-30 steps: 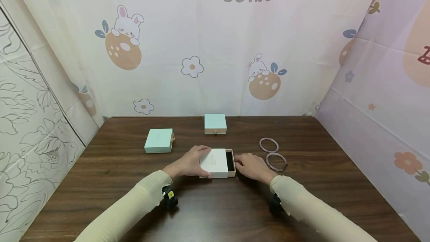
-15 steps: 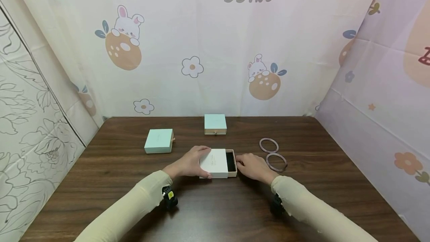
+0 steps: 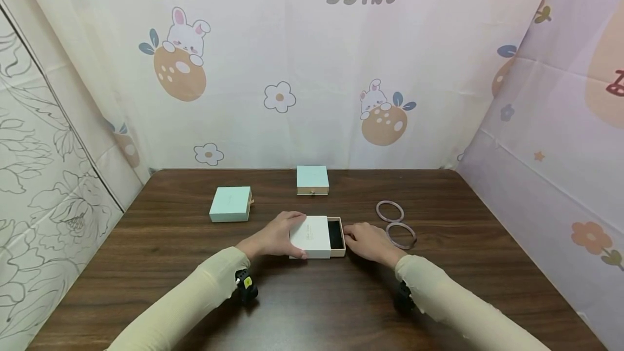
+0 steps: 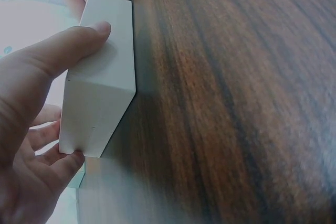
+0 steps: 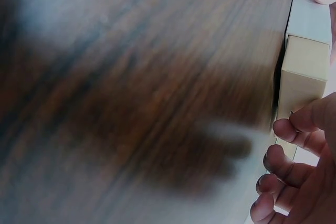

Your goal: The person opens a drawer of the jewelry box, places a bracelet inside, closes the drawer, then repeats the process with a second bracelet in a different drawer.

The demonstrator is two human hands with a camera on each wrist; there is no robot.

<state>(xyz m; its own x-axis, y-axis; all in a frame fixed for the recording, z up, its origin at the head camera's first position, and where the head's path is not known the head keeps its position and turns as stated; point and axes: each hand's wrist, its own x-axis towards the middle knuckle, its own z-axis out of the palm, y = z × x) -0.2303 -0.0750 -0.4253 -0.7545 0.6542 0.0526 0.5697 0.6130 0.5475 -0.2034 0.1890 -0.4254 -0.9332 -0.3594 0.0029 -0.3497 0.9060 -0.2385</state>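
"Drawer (image 5: 303, 59) and right hand (image 3: 368, 242) have shifted slightly farther rightward since a second ago; the white sleeve (image 3: 310, 237) and left hand (image 3: 273, 237) sit where they were."

"Where do the box parts lie?"

"Flat on the table (image 3: 312, 302), between both hands, the drawer partly out of the sleeve and showing a black lining (image 3: 335, 234)."

"And the grips?"

"Left hand grasps the sleeve, thumb on its near side, other fingers round its far side and end. Right thumb and forefinger seem to pinch the drawer's small pull (image 5: 292, 113), though they hide most of it."

"What worries you?"

"Squeezing the sleeve too hard could make the drawer bind, then jerk loose. Such a small pull might also slip from the fingertips. And the nearer ring (image 3: 402, 247) lies just beside the right wrist, so a careless sweep could knock it"
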